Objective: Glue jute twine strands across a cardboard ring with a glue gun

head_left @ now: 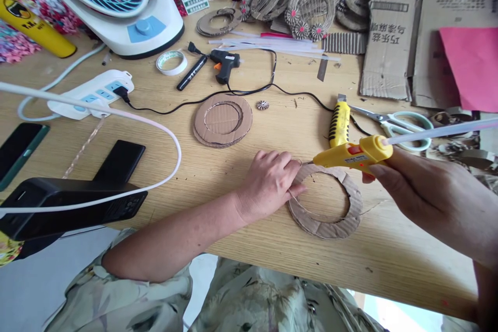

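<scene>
My right hand (428, 187) grips a yellow hot glue gun (350, 154), with a long clear glue stick (447, 130) sticking out of its back. The gun's nozzle points left and sits at the upper left edge of a flat cardboard ring (352, 218) on the table. Over that same edge, my left hand (270, 181) is closed, with a thin piece of twine (301, 202) at its fingers. The strand crosses the ring's opening and trails past its right side. What lies beneath the left fingers is hidden.
Behind the ring lie a yellow box cutter (340, 122) and scissors (400, 123). A cardboard disc (223, 120), a black glue gun (224, 66), a marker (192, 72) and tape (171, 63) lie farther left. A white cable (177, 140) arcs above a black power bank (70, 205).
</scene>
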Motion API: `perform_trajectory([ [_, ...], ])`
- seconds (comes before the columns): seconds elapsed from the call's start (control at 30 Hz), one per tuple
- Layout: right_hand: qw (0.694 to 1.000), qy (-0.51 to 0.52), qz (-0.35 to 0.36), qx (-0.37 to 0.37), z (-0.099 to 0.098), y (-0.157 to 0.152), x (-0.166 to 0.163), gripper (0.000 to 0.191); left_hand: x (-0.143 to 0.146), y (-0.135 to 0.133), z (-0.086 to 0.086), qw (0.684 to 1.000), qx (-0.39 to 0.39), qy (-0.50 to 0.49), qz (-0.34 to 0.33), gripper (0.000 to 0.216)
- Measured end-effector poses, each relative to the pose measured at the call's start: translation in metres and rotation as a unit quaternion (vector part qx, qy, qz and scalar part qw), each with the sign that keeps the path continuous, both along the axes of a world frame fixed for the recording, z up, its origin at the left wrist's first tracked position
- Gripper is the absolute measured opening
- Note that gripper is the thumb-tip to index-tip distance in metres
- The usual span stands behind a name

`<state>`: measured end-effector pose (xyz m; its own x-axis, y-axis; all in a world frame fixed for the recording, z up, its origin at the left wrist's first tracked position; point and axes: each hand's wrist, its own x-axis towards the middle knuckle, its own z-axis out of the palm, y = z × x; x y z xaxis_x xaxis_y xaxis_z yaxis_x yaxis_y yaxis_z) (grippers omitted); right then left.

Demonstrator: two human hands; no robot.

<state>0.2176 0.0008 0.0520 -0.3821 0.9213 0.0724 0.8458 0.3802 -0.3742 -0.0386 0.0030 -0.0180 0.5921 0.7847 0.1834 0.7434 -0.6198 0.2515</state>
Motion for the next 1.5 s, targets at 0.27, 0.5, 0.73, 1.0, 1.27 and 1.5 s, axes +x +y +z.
perform_trajectory([
  [0.27,0.999,-0.01,0.03,-0.005,0.0001,-0.0002,0.0024,0.034,-0.0001,0.0004,0.0005,1.0,0.003,-0.002,-0.003,0.039],
  [0.5,0.999,-0.023,0.025,-0.005,-0.0023,0.0003,0.0063,0.031,-0.0001,0.0004,-0.0005,1.0,-0.002,-0.003,0.0,0.04],
  [0.73,0.999,-0.031,0.027,0.008,-0.0013,-0.0007,0.0057,0.031,0.0002,0.0005,-0.0005,1.0,-0.001,-0.006,-0.001,0.04],
  [1.0,0.999,-0.037,0.026,0.016,-0.0021,0.0005,0.005,0.032,-0.0001,0.0005,-0.0011,1.0,0.006,-0.004,-0.002,0.041],
  [1.27,0.999,-0.026,0.037,0.017,-0.0046,0.0019,0.0068,0.031,0.0,0.0006,-0.0019,1.0,0.004,-0.007,-0.002,0.038],
  [1.5,0.998,-0.037,0.039,0.033,-0.0024,0.0027,0.0084,0.031,0.0,0.0005,-0.0018,1.0,0.01,-0.007,-0.002,0.037],
])
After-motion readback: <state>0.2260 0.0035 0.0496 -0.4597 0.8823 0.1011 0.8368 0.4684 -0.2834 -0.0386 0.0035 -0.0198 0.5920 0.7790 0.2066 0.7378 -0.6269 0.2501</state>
